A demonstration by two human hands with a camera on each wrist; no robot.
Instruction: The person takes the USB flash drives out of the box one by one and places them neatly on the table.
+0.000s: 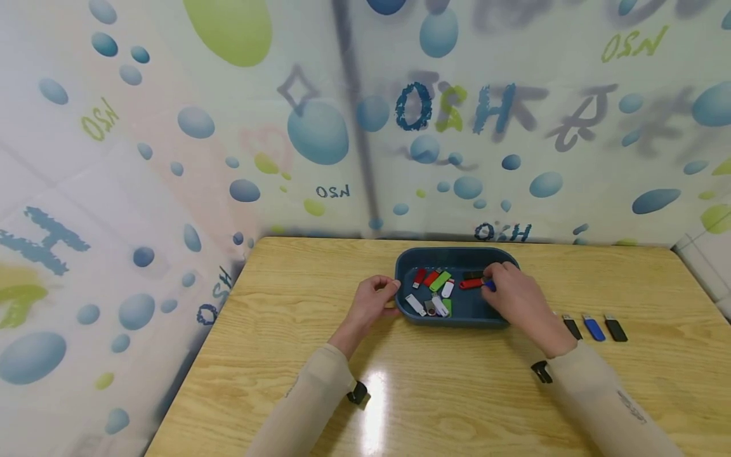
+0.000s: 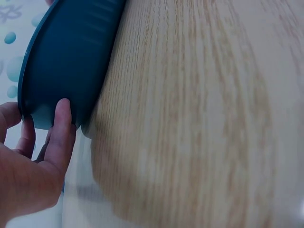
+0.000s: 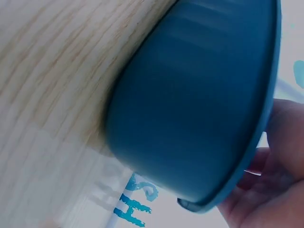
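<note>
A dark blue tray (image 1: 457, 322) on the table holds several USB flash drives, among them a green one (image 1: 440, 281), a red one (image 1: 471, 284) and a white one (image 1: 415, 304). My left hand (image 1: 370, 299) grips the tray's left end, thumb at the rim and fingers against the outer wall in the left wrist view. Over the tray's right end, my right hand (image 1: 516, 293) pinches a blue USB flash drive (image 1: 489, 286), partly covered by the fingers. In the right wrist view the tray wall (image 3: 190, 104) hides the fingertips.
Right of the tray, a black drive (image 1: 572, 327), a blue drive (image 1: 594, 327) and another black drive (image 1: 615, 329) lie in a row on the wooden table (image 1: 445, 393). A patterned curtain (image 1: 388, 171) hangs along the table's far edge.
</note>
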